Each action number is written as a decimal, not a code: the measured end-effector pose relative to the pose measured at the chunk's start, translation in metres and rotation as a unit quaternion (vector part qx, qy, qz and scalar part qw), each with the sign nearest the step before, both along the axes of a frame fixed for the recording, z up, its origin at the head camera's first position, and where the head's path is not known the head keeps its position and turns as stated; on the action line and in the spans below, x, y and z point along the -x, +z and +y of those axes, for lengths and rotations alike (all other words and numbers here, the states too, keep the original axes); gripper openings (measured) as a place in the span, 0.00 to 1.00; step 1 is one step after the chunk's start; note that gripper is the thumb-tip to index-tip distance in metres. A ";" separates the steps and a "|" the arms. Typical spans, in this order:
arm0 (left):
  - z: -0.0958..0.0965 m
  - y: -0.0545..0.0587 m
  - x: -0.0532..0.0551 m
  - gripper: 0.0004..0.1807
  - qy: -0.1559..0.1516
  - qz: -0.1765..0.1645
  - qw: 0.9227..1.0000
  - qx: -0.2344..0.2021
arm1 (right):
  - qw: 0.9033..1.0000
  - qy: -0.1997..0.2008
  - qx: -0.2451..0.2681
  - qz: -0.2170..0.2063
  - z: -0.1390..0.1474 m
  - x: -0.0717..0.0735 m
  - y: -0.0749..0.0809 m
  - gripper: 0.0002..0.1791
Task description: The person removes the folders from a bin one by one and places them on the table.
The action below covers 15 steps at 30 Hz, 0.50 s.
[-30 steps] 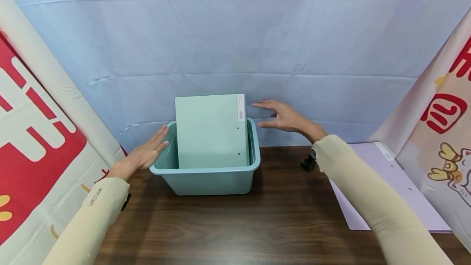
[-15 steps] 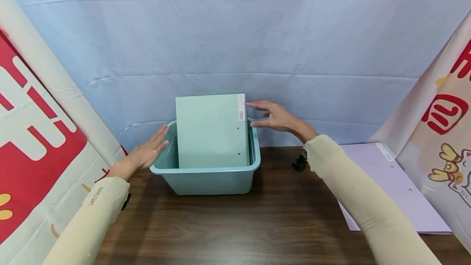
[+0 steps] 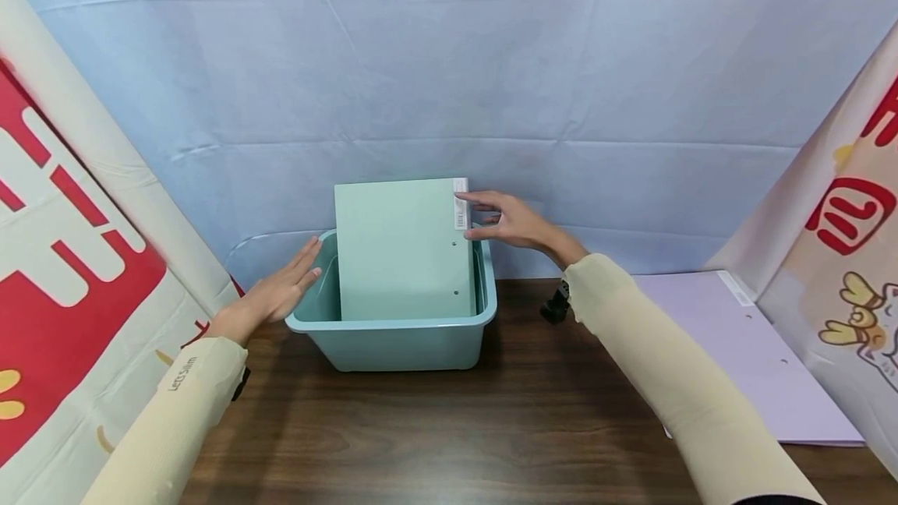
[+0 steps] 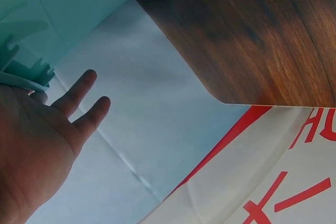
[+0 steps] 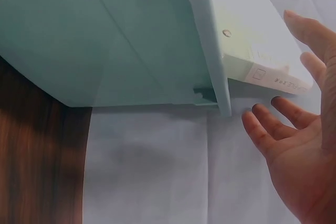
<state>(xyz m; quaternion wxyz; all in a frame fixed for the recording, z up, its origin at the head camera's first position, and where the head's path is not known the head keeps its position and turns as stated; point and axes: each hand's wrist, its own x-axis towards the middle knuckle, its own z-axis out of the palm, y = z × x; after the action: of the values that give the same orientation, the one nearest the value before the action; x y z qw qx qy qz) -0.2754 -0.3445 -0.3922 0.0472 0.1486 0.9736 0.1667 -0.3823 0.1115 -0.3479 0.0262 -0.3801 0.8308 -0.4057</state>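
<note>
A mint-green binder (image 3: 403, 252) with a white label and two small holes stands upright, leaning back, in a blue-green plastic basin (image 3: 407, 349). My left hand (image 3: 273, 291) lies with straight fingers at the basin's left rim; in the left wrist view, the left hand (image 4: 42, 150) has its fingertips partly hidden by the rim. My right hand (image 3: 515, 220) is at the binder's upper right edge, thumb and fingers spread apart. In the right wrist view, a gap shows between the right hand (image 5: 299, 145) and the binder's spine (image 5: 273, 77).
A lilac binder (image 3: 744, 357) lies flat at the right of the brown wooden table (image 3: 435, 435), partly behind the right sleeve. Pale blue cloth (image 3: 449, 84) hangs behind. Printed red and white cloth (image 3: 70, 279) stands at the left, more printed cloth (image 3: 828, 279) at the right.
My right hand has moved left, from beside the binder to its upper right edge, where the fingertips now overlap the label. The left hand, basin and green binder have stayed in place.
</note>
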 end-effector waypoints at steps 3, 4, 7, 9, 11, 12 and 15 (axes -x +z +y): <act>0.000 0.000 0.000 0.36 0.000 0.000 1.000 -0.002 | 1.000 0.001 0.015 -0.011 -0.006 0.002 -0.001 0.43; 0.000 0.000 0.000 0.36 0.000 -0.001 1.000 -0.004 | 1.000 0.002 0.019 -0.014 -0.007 0.003 -0.001 0.43; 0.000 0.000 -0.001 0.36 0.002 -0.002 1.000 -0.003 | 0.999 0.007 0.027 -0.023 -0.013 0.005 -0.003 0.43; 0.000 0.000 -0.001 0.36 0.002 -0.002 1.000 -0.005 | 0.999 0.011 0.030 -0.026 -0.016 0.007 -0.004 0.43; 0.000 0.000 -0.001 0.36 0.001 -0.002 1.000 -0.007 | 0.999 0.014 0.028 -0.024 -0.018 0.007 -0.005 0.42; 0.000 -0.001 0.000 0.36 0.001 -0.001 1.000 -0.008 | 0.999 0.016 0.028 -0.023 -0.019 0.008 -0.005 0.42; 0.000 -0.001 0.000 0.36 -0.001 0.001 1.000 -0.008 | 0.999 0.017 0.022 -0.016 -0.022 0.009 -0.005 0.42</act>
<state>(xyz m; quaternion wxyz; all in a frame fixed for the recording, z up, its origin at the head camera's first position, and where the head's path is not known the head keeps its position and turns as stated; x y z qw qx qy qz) -0.2751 -0.3448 -0.3929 0.0452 0.1499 0.9722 0.1743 -0.3909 0.0890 -0.3528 0.0385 -0.3880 0.8145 -0.4296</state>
